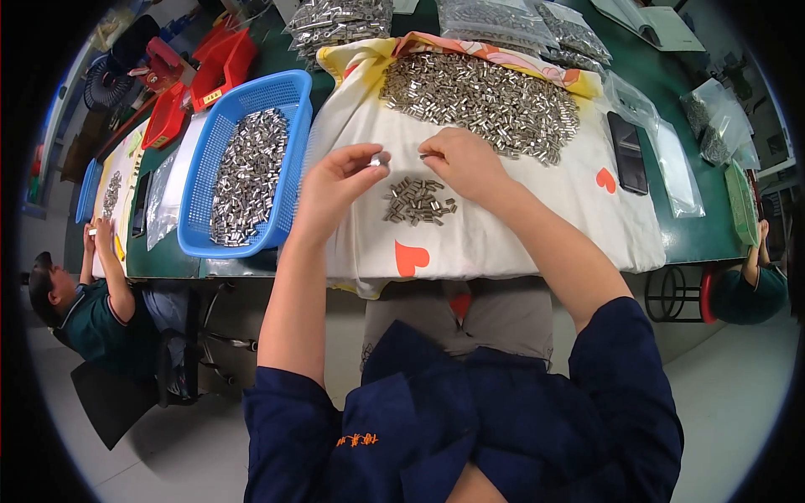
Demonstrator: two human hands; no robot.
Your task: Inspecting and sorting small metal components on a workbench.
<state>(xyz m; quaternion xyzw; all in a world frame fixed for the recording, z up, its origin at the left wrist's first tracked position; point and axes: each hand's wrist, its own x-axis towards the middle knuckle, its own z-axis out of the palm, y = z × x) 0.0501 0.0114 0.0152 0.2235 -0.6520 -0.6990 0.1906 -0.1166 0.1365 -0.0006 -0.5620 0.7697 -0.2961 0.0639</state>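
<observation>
Small silvery metal sleeves lie on a white cloth with red hearts. My left hand pinches a shiny metal sleeve between thumb and fingers, just above the cloth. To its right, my right hand is closed, with a small dark metal piece at its fingertips. Below both hands sits a small heap of sleeves. A much larger pile of sleeves spreads across the far part of the cloth, beyond my hands.
A blue plastic basket full of sleeves stands left of the cloth. Bagged metal parts line the far side. A black phone lies at the right. Red bins stand far left. Co-workers sit at both sides.
</observation>
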